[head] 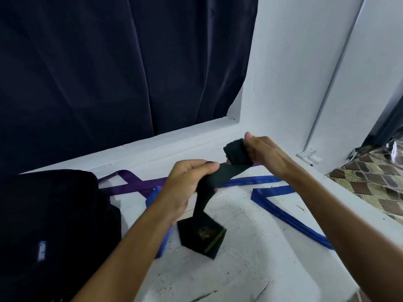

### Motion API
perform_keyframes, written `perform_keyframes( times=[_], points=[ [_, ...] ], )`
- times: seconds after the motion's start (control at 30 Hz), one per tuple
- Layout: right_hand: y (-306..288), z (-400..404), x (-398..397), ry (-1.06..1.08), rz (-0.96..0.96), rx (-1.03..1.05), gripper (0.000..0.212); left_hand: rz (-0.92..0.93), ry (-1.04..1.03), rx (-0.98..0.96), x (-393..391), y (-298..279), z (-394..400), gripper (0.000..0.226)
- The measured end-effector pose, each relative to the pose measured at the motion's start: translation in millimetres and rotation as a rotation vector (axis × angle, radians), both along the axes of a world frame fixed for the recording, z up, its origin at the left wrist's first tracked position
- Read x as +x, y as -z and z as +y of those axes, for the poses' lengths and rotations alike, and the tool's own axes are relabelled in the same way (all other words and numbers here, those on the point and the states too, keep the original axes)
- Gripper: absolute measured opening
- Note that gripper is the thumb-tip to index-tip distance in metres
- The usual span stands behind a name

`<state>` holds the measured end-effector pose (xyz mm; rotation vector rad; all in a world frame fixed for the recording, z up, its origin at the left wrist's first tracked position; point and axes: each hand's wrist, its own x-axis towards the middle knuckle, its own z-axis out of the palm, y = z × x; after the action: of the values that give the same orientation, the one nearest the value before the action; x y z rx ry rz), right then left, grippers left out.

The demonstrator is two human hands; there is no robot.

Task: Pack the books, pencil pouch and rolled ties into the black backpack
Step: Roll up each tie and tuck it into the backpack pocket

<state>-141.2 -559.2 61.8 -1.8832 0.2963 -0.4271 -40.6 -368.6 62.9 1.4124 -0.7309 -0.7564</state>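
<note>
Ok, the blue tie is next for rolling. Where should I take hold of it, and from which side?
Probably at the free end of the blue tie on the right. It lies flat on the white surface, clear of the purple tie and black backpack. Come from above and the right, pinching its edges. Its other stretch runs behind the left hand.

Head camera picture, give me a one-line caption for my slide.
Both hands, left and right, roll a black tie above a white ledge, beside a black backpack.
</note>
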Motion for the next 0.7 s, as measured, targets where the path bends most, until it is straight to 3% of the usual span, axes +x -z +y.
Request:
perform_keyframes(
  times=[0.07,0.13,0.23,0.33,0.47,0.53,0.6,0.7],
  points=[
    [1.2,1.2,-2.6,-0.078,0.098,-0.079,0.068,-0.023,0.021,0.067,12.3,-7.2,2.0,0.012],
    [-1.3,2.7,-6.3,-0.215,0.191,-0.135,0.063,-0.031,0.058,0.150,30.5,-7.9,2.8,0.029],
    [-6.6,5.5,-11.6,-0.443,0.359,-0.086,0.030,-0.146,0.315,0.279,56.5,-10.9,5.9,0.053],
    [-8.5,4.0,-12.6,-0.518,0.440,-0.043,0.018,-0.411,0.559,0.434,66.8,-10.6,6.4,0.047],
    [-12.0,2.7,-14.9,-0.629,0.430,0.133,0.010,-0.608,0.571,0.505,68.6,0.2,-5.1,0.039],
    [-13.2,-3.5,-17.2,-0.720,0.373,0.267,0.025,-0.599,0.554,0.455,74.0,5.3,-7.1,0.033],
    [-13.1,-8.6,-18.3,-0.826,0.263,0.430,0.023,-0.447,0.572,0.381,83.1,12.6,-7.4,0.024],
    [-13.4,-9.9,-16.8,-0.944,-0.004,0.628,0.022,-0.213,0.645,0.313,92.5,27.0,-8.6,0.032]
  ],
)
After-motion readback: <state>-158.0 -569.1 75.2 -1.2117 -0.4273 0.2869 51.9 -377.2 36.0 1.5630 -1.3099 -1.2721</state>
